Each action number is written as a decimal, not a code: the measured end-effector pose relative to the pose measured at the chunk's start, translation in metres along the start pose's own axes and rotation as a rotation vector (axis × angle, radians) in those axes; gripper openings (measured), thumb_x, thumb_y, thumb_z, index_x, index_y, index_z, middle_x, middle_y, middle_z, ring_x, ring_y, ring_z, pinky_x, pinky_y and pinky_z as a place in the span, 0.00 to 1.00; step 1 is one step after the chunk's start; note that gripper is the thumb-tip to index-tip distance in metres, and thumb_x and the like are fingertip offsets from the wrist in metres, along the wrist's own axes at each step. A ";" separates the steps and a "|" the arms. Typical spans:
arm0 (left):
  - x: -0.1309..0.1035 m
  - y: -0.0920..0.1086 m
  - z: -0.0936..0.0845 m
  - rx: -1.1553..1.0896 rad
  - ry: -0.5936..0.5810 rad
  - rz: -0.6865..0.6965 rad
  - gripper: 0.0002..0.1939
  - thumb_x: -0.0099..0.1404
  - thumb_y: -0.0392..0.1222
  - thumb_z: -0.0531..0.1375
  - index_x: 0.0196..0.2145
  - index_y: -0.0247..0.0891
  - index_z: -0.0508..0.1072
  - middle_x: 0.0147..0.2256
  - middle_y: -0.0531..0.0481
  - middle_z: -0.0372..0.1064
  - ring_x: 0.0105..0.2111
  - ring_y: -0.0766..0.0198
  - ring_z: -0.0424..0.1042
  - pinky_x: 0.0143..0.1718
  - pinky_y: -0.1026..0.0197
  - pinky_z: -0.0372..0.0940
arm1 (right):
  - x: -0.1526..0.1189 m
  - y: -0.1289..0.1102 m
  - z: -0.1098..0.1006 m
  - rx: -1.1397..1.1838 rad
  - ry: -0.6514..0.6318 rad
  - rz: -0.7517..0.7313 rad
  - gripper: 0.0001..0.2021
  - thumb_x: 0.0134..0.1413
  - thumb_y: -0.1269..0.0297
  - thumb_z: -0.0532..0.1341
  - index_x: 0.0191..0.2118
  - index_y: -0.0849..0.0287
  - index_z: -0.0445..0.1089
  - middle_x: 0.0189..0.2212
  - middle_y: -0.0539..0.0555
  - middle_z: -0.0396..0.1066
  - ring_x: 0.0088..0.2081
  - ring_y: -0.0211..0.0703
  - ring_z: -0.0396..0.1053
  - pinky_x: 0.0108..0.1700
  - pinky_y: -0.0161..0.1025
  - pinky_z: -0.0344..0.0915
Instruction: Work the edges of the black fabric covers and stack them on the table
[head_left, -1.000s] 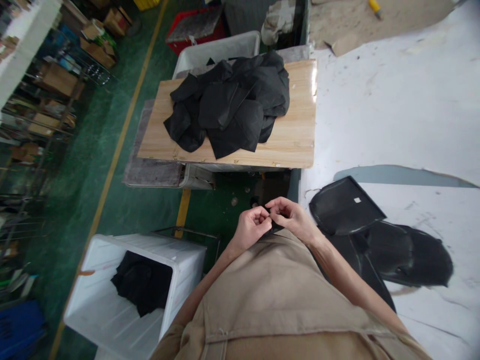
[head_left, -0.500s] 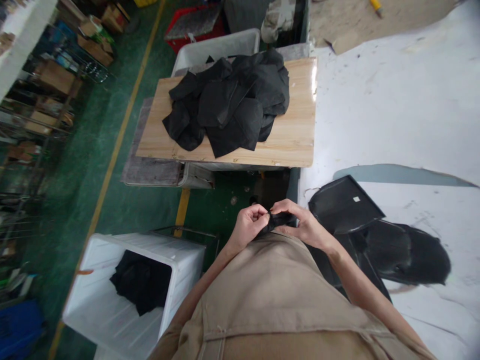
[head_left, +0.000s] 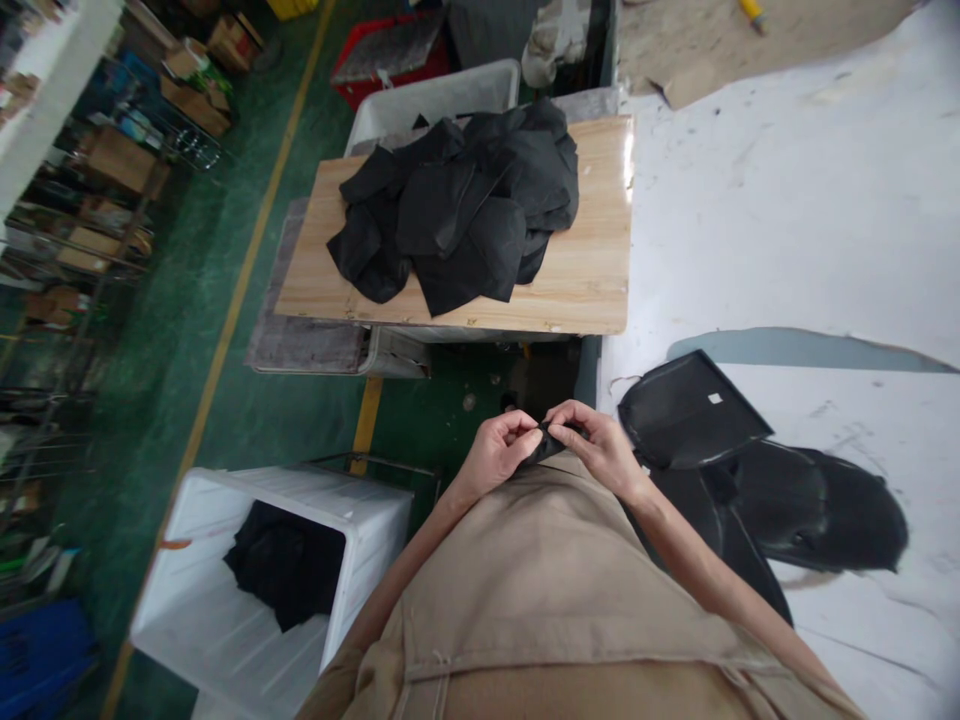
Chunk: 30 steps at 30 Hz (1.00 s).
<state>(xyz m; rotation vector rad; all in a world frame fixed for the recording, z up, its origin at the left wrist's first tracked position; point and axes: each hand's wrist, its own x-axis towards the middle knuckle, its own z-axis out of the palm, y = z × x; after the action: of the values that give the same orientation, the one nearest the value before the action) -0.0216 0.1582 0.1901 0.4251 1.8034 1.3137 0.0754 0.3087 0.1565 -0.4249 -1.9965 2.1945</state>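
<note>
Close in front of my apron (head_left: 540,560), both hands pinch one piece of black fabric (head_left: 541,452). My left hand (head_left: 491,455) is closed on it, thumb against bent fingers. Right beside it, my right hand (head_left: 604,450) grips the same piece between thumb and forefinger, the fingertips of both hands almost meeting. Most of the piece is hidden by the hands and the apron. By my right forearm, black moulded-looking pieces (head_left: 694,410) overlap on the white tabletop (head_left: 780,230); the uppermost bears a small white sticker.
A heap of black fabric pieces (head_left: 465,210) lies on a wooden board (head_left: 600,230) ahead. At lower left stands a white plastic bin (head_left: 202,640) with black fabric (head_left: 289,565) inside. Shelves with cardboard boxes (head_left: 120,160) line the far left, beyond the green floor (head_left: 262,420).
My right hand has closed from a wider hold, bringing its thumb up to the fingertips near the left hand. Less of the black fabric shows between the hands.
</note>
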 end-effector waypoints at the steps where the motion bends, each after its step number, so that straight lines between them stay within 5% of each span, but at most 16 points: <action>1: -0.001 0.001 -0.001 -0.003 -0.030 -0.010 0.11 0.62 0.45 0.60 0.32 0.33 0.73 0.26 0.53 0.65 0.26 0.70 0.61 0.27 0.68 0.55 | 0.000 -0.001 0.000 0.008 0.002 0.012 0.10 0.59 0.57 0.61 0.32 0.58 0.69 0.36 0.54 0.71 0.41 0.45 0.69 0.46 0.42 0.65; 20: -0.003 0.006 -0.012 -0.004 -0.151 0.023 0.16 0.60 0.50 0.62 0.27 0.33 0.68 0.25 0.55 0.59 0.26 0.70 0.57 0.27 0.67 0.52 | -0.001 -0.008 0.005 -0.037 0.006 -0.014 0.09 0.61 0.59 0.59 0.32 0.58 0.66 0.34 0.53 0.68 0.38 0.43 0.67 0.41 0.39 0.64; 30: -0.003 0.018 -0.031 0.248 -0.171 0.161 0.19 0.65 0.51 0.58 0.23 0.34 0.67 0.24 0.54 0.57 0.27 0.68 0.56 0.28 0.64 0.51 | 0.002 -0.012 -0.001 -0.178 -0.165 -0.075 0.09 0.60 0.57 0.60 0.34 0.57 0.66 0.32 0.53 0.69 0.35 0.43 0.67 0.37 0.39 0.63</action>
<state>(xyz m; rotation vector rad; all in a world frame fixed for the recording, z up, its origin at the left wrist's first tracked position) -0.0473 0.1444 0.2104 0.8083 1.8215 1.1241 0.0731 0.3111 0.1678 -0.1900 -2.2647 2.0768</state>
